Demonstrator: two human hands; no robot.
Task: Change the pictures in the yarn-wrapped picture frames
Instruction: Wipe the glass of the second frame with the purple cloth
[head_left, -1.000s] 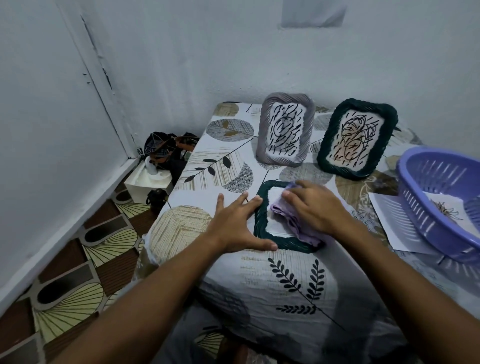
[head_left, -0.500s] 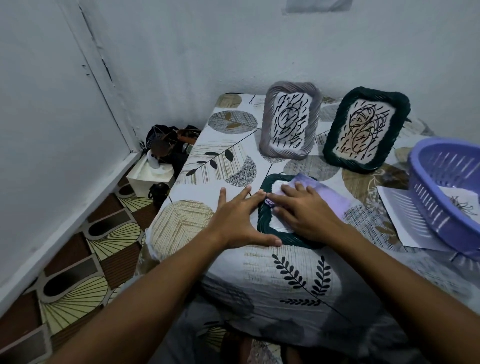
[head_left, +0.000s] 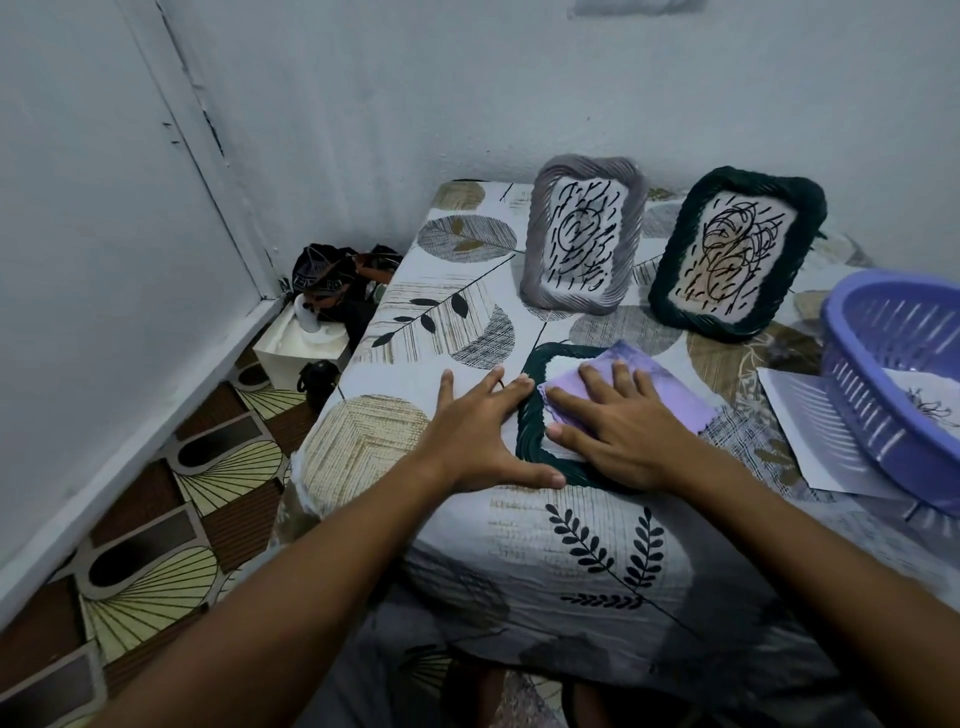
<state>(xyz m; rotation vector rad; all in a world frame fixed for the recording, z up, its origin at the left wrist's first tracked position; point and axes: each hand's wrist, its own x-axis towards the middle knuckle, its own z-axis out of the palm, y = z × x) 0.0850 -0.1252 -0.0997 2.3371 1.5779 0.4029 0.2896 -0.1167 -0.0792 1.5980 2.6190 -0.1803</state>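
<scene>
The lilac cloth (head_left: 639, 387), bunched a second ago, now lies spread over the flat dark green yarn-wrapped frame (head_left: 530, 436) on the tabletop (head_left: 597, 545). The right hand (head_left: 623, 431) presses it with straight fingers; the left hand (head_left: 480, 431), released, steadies the frame's edge. Wiping looks nearly finished, with the picture swap next.

Your right hand (head_left: 618, 426) lies flat on a cloth (head_left: 660, 384) over the frame (head_left: 530, 415) on the table (head_left: 467, 322), your left hand (head_left: 478, 436) just left of it. Two upright frames (head_left: 582, 234) (head_left: 737, 249) stand beyond your fingers; a basket (head_left: 893, 364) sits on papers (head_left: 800, 415) to the right.
</scene>
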